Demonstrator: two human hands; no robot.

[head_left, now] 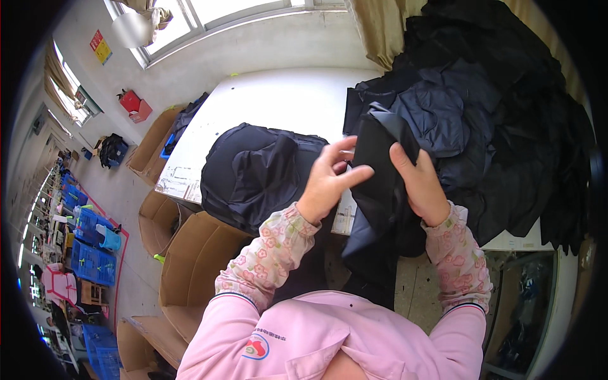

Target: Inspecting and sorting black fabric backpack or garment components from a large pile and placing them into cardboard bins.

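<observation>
Black fabric (pixel 379 152) held up over the tabletop's (pixel 272 95) near edge. Right hand (pixel 423 187): grip clamped on it, thumb in front. Left hand (pixel 326 180): grip unclosed, fingers spread at its left side.

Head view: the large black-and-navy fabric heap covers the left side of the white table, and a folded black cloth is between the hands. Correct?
No: the head view shows the large black-and-navy fabric heap covering the right side of the white table. The folded black cloth is between the left hand and right hand.
</observation>
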